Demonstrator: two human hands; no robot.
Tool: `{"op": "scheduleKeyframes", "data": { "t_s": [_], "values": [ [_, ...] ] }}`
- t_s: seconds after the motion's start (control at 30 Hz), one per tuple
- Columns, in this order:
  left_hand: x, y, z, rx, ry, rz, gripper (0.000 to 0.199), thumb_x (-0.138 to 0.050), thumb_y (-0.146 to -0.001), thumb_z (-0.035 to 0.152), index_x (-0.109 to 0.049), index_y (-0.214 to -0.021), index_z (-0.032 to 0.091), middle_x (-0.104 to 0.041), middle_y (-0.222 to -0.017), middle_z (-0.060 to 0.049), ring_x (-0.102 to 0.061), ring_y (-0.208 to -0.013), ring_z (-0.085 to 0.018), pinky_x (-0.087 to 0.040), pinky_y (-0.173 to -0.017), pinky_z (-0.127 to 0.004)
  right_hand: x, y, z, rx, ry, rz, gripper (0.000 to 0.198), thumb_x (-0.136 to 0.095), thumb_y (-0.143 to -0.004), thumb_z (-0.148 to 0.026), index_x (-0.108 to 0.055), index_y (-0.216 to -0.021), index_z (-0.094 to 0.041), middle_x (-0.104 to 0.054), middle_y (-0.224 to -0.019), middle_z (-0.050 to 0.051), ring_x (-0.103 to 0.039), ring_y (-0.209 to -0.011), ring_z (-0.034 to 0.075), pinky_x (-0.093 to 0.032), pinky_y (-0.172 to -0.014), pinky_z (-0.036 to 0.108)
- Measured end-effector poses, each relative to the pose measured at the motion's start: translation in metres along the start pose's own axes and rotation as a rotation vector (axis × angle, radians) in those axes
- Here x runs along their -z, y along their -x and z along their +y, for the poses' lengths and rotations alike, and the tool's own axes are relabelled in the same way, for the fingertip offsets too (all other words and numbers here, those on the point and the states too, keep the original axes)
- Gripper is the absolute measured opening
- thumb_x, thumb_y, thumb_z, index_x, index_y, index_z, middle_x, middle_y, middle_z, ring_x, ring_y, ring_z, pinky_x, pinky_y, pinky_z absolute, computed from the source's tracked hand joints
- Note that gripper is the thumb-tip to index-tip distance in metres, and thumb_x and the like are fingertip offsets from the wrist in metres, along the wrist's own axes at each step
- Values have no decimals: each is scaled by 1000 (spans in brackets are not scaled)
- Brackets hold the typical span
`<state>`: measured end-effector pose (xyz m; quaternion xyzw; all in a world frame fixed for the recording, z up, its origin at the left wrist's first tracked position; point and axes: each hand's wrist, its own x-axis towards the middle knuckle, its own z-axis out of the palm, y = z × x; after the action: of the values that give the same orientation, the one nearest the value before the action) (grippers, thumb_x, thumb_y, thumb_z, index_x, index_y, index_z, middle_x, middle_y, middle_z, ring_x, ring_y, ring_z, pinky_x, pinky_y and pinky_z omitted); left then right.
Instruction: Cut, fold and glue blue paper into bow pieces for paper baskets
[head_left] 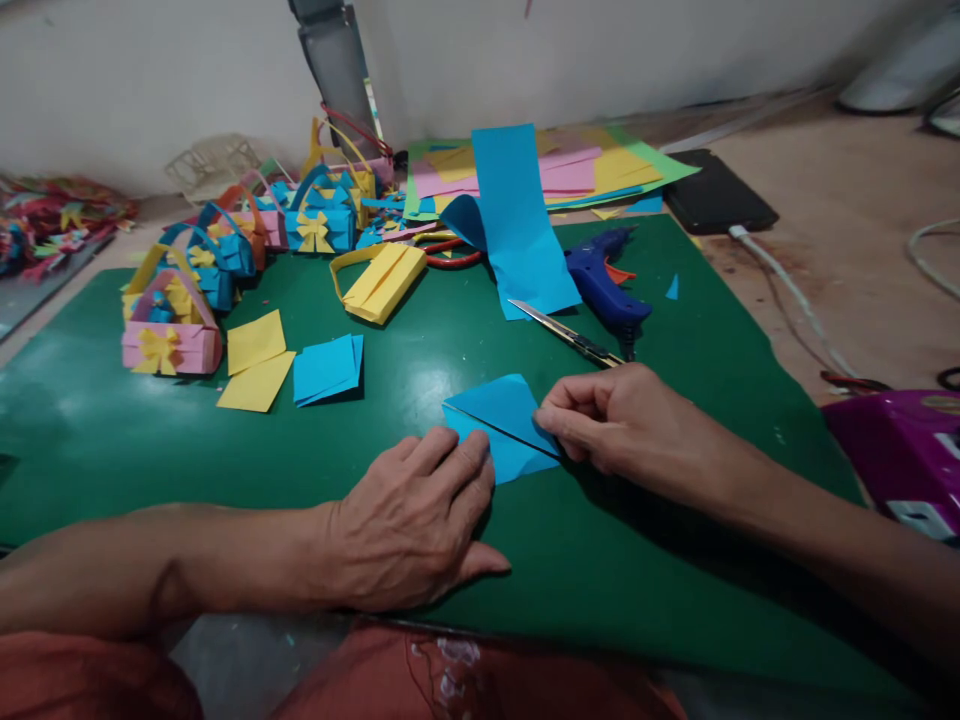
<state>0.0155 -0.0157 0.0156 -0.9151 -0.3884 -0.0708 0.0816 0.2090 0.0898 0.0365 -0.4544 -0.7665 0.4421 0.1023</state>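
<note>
A blue square of paper [504,397] lies on the green board, a dark diagonal line running across it from upper left to lower right. My left hand [416,525] rests flat on its lower left part, fingers stretched out and thumb apart. At the right corner of the paper, my right hand [600,420] is closed, thumb and forefinger pinching the edge. A slim pointed blade with a gold and black body [566,335], like a craft knife, extends behind my right knuckles; its rear end is hidden. Left of the square are small blue paper pieces [328,370] and yellow paper pieces [256,362].
Several small paper handbags with bows [171,345] stand at the left, and a yellow paper bag [384,283] lies farther back. A long blue strip [517,210], a blue glue gun [611,285], red-handled scissors [454,258] and a black phone [724,190] lie beyond.
</note>
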Motion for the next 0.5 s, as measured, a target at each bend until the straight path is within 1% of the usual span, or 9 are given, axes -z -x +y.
{"op": "scheduleKeyframes", "data": {
  "t_s": [0.17, 0.3, 0.4, 0.5],
  "values": [
    [0, 0, 0, -1, 11, -17, 64, -33, -89, 60, -57, -112, 6, -55, -122, -20, -53, -90, -28, -47, -65, -37, -1, -1, 1, 1, 117, 38, 32, -51, -76, -24, -46, -45, -19, -43, -37, -6, -34, -34, 6, -21, -37, 23],
    [0, -1, 0, 13, -4, -22, 65, -31, -89, 61, -56, -113, 6, -50, -128, -22, -52, -91, -29, -47, -65, -38, -3, 0, 5, 49, 213, 75, 33, -49, -77, -25, -46, -45, -19, -45, -39, -5, -34, -36, 6, -21, -39, 24],
    [2, -2, 0, 20, -7, -69, 66, -29, -89, 61, -54, -115, 6, -47, -132, -22, -51, -93, -29, -47, -69, -40, -3, 0, 6, 80, 277, 94, 33, -48, -78, -27, -46, -46, -19, -46, -41, -4, -36, -39, 7, -21, -42, 25],
    [3, -2, 0, 17, -10, -110, 65, -30, -89, 61, -52, -118, 7, -47, -132, -21, -51, -95, -30, -46, -72, -41, -3, 1, 3, 93, 334, 134, 34, -48, -78, -25, -45, -45, -19, -44, -40, -5, -36, -41, 8, -21, -45, 26]
  ]
}}
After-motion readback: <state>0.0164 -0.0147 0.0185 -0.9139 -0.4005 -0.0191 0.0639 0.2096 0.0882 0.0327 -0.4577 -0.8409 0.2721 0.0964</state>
